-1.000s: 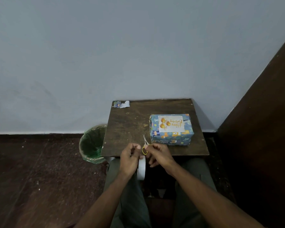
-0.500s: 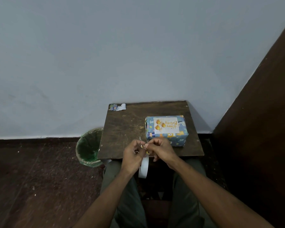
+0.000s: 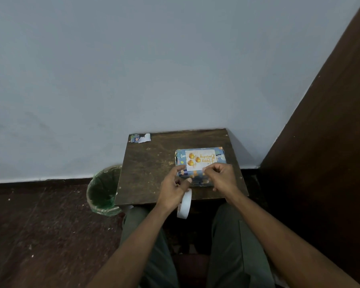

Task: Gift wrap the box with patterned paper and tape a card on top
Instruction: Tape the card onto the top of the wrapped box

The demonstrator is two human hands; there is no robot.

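Observation:
The box (image 3: 220, 157), wrapped in blue patterned paper, lies on the right half of the small brown table (image 3: 150, 163). A white card (image 3: 202, 163) with gold ornaments and gold lettering lies on top of it. My right hand (image 3: 221, 178) hovers over the box's near edge, thumb and forefinger pinched together at the card's near edge; a strip of tape there is barely visible. My left hand (image 3: 172, 189) reaches to the card's near left corner with its forefinger. It grips a white tape roll (image 3: 184, 204) that hangs below it, and a yellow glint of scissors shows in its palm.
A torn scrap of wrapping paper (image 3: 140, 138) lies at the table's far left corner. A green-lined bin (image 3: 104, 192) stands on the floor left of the table. A pale wall rises behind, a dark brown panel (image 3: 320, 142) to the right. My knees are under the front edge.
Both hands have moved forward from the table's front edge onto the box. The scissors no longer stick up between them. The tape roll came along under my left hand.

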